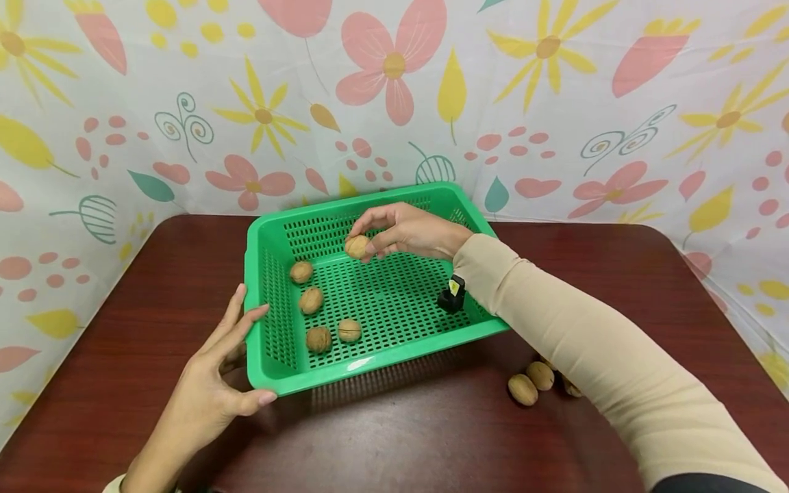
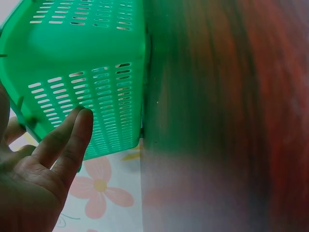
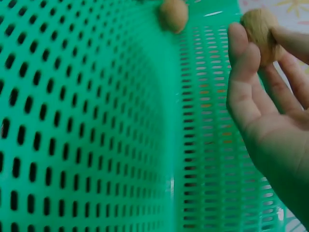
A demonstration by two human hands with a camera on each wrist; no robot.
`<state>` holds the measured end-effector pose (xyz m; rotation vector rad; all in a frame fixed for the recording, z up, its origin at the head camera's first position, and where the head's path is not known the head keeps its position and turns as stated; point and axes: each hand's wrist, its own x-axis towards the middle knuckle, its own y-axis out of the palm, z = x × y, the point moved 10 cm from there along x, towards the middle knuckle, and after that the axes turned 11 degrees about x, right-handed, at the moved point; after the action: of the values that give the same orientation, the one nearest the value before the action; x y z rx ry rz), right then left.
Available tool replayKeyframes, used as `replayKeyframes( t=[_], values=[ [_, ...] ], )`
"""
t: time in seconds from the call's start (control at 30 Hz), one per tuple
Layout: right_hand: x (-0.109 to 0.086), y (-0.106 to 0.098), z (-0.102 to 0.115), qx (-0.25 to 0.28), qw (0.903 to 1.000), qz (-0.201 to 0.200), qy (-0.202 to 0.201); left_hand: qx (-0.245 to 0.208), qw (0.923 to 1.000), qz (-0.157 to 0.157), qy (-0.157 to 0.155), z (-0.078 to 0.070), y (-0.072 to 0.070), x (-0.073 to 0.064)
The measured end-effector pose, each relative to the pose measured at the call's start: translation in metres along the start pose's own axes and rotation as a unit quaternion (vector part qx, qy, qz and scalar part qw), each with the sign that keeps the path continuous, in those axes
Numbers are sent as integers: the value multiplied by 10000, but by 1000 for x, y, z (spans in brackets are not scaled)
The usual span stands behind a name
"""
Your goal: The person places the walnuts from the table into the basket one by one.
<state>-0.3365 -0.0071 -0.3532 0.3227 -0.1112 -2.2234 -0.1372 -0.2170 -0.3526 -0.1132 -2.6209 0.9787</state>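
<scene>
A green plastic basket (image 1: pixel 394 355) with slotted walls stands on the table. My left hand (image 1: pixel 206 380) holds its near left corner, the thumb at the front rim and fingers along the left side; in the left wrist view two fingers (image 2: pixel 79 135) lie against the outer wall. Over the basket's floor, my right hand (image 1: pixel 419 231) pinches a walnut (image 1: pixel 356 247) between thumb and fingertips. The same walnut (image 3: pixel 260 34) shows in the right wrist view. Several more walnuts (image 1: pixel 311 300) lie inside along the left and front left.
More walnuts (image 1: pixel 523 389) lie in a group on the dark red wooden table (image 1: pixel 394 438), right of the basket and partly hidden by my right sleeve (image 1: pixel 573 335). A flower-patterned cloth (image 1: pixel 394 150) hangs behind the table. The black wrist camera (image 1: pixel 452 296) hangs beneath my right wrist.
</scene>
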Motion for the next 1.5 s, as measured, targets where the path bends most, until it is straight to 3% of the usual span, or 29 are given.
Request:
replayKeyframes(
  t=[0.57, 0.97, 1.33, 1.5],
  values=[
    [20, 23, -51, -651, 9878, 818, 1158, -219, 9997, 31, -82, 3, 1, 1],
    [29, 34, -62, -1080, 9778, 1033, 1467, -249, 9995, 56, -208, 4, 2, 1],
    [31, 37, -64, -1531, 9721, 1108, 1387, -188, 9995, 30, -234, 5, 1, 2],
    [27, 33, -51, -1731, 9712, 1059, 1249, -225, 9994, 62, -247, 5, 3, 1]
  ],
)
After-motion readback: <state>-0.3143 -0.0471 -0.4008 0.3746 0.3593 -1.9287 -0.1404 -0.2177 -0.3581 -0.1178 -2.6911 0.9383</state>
